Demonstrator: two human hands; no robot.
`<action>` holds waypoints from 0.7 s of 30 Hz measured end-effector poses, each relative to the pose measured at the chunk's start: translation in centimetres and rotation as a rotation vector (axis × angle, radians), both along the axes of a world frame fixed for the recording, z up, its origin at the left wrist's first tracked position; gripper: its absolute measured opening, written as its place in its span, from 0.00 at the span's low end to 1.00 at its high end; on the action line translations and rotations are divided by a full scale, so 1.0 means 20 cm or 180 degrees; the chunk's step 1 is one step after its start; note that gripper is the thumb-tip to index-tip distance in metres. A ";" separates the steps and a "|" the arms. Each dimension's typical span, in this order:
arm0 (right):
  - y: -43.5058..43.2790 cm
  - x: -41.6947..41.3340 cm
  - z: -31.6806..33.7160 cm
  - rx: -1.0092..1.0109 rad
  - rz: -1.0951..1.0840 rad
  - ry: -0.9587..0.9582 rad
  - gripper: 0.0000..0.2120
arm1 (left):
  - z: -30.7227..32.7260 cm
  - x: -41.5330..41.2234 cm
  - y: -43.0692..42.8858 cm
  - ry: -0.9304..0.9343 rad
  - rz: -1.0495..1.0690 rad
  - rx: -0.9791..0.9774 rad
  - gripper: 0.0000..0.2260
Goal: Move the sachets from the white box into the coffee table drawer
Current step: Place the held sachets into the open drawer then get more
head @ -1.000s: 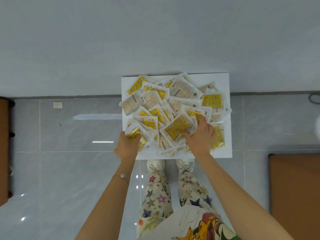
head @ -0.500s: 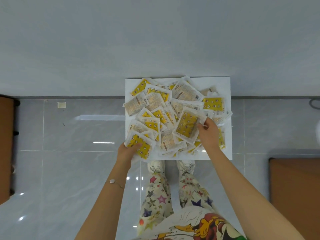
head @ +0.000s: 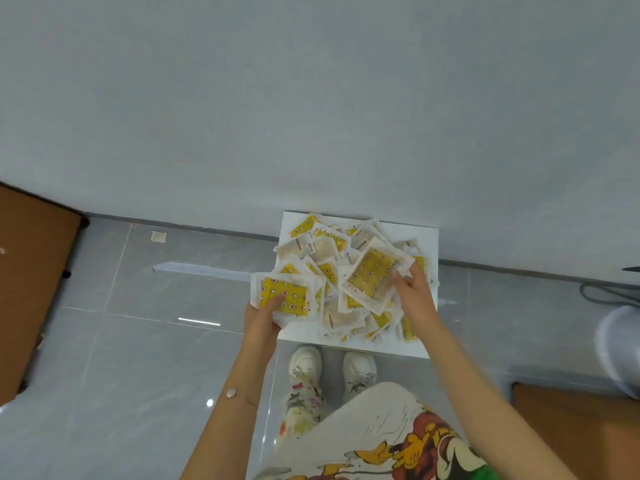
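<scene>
Directly below the camera, the white box (head: 427, 244) sat on the grey floor (head: 121, 341) against the wall (head: 311, 98), just beyond the person's two white shoes (head: 304, 362). Box was heaped with yellow-and-white sachets (head: 322, 251), overlapping at all angles and spilling over its left rim.

Left hand (head: 262, 323) was at the near left corner of the box, closed on a bunch of sachets (head: 285, 297). Top one showed a yellow panel with star prints; thumb lay across its near edge, other fingers were underneath and hidden. The bunch overhung the left rim. Exact count in the grip could not be read.

Right hand (head: 414, 294) was over the right half of the box, fingers curled around the right edge of a second stack (head: 372, 280), tilted with its left end lower. Several white sachet edges showed beneath the top packet. Whether this stack was clear of the heap or still resting on it could not be told.

Both forearms were bare; a small pale bead (head: 231, 393) sat on the left wrist. Brown wooden furniture (head: 31, 271) stood at far left, another brown surface (head: 571, 427) at near right. No drawer could be made out. A cable (head: 602, 292) lay on the floor at right.
</scene>
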State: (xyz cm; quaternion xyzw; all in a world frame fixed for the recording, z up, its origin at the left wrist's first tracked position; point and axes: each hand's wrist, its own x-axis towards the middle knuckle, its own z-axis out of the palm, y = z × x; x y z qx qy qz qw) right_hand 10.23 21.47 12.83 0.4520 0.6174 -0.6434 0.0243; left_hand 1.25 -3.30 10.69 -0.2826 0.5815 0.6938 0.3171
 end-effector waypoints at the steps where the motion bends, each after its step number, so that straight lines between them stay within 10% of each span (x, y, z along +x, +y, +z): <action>1: -0.01 -0.01 0.09 -0.0002 0.0014 0.0079 0.15 | 0.07 0.00 -0.01 0.0041 0.0042 0.0048 0.15; 21: -1.18 -0.34 1.12 -0.0320 0.1993 0.0789 0.12 | 1.01 0.33 -1.13 0.1260 0.1821 -0.0607 0.15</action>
